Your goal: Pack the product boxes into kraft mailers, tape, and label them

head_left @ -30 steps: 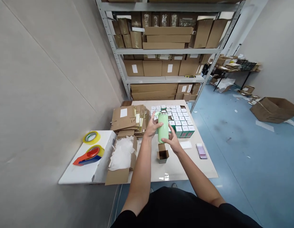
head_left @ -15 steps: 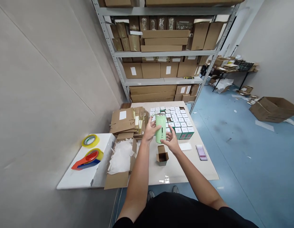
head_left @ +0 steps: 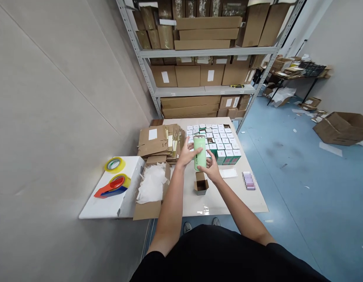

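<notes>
Both my hands hold a pale green bottle upright above the beige table. My left hand grips its left side with the fingers wrapped round. My right hand holds it from below and to the right. Just beneath the bottle stands a small open brown box. Behind the bottle lies a block of several small white-and-green boxes.
Flattened cardboard boxes are stacked at the left of the table, with a carton of white packing paper in front of them. A tape roll and a red tape dispenser sit on a white surface. Metal shelving with cartons stands behind.
The bottle has been turned in my hands and has come slightly lower, closer to the open brown box. My view has tilted a little.
</notes>
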The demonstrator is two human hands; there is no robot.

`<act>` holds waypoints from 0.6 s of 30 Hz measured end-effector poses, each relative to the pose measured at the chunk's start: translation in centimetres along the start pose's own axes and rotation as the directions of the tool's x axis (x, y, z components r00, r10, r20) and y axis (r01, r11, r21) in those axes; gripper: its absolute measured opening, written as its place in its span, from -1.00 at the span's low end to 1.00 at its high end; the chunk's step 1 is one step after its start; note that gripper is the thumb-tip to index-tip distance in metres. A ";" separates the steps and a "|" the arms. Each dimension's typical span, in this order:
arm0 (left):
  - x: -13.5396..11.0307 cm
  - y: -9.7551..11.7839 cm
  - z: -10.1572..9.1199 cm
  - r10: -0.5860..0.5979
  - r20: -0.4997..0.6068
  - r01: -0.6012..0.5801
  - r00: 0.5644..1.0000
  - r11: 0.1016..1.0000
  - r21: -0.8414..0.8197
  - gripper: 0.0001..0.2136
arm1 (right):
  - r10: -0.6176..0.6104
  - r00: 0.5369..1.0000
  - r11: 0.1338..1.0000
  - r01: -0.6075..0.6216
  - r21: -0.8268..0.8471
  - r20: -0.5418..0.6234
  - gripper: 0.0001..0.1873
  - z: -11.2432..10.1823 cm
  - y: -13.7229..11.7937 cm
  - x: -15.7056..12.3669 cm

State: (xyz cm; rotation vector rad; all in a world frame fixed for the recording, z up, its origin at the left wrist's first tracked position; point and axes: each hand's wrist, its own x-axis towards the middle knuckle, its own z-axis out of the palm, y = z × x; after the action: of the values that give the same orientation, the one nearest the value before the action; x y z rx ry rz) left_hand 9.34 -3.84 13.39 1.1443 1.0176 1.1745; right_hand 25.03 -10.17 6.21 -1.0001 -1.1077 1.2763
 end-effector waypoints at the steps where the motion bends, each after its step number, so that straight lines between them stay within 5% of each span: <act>1: 0.1 -0.1 0.0 0.001 -0.011 -0.001 1.000 0.999 0.046 0.23 | -0.011 0.999 0.999 0.009 -0.036 -0.041 0.32 0.0 0.1 -0.1; 4: 0.5 -0.3 -0.1 -0.002 -0.047 0.007 0.999 0.995 0.101 0.29 | -0.010 0.999 0.999 0.008 -0.045 -0.053 0.35 0.0 0.4 -0.4; 9: 0.3 -0.6 -0.3 0.001 0.033 0.001 0.999 0.999 -0.048 0.19 | 0.026 0.997 0.997 -0.031 0.073 0.067 0.33 -0.3 0.1 -0.4; 15: 0.3 -0.2 0.1 0.024 0.000 -0.024 1.000 0.999 0.043 0.23 | -0.029 0.998 0.998 0.025 -0.065 -0.051 0.46 0.1 -0.4 -0.5; 18: 0.3 -0.2 -0.2 0.009 0.020 -0.008 1.000 1.000 -0.027 0.23 | 0.004 0.999 1.000 -0.005 0.017 0.045 0.40 0.2 -0.5 -0.6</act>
State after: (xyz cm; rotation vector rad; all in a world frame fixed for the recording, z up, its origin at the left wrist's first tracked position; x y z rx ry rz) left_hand 9.24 -3.48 13.19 1.1381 0.9800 1.1782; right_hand 24.99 -10.77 6.69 -0.9655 -1.1275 1.3156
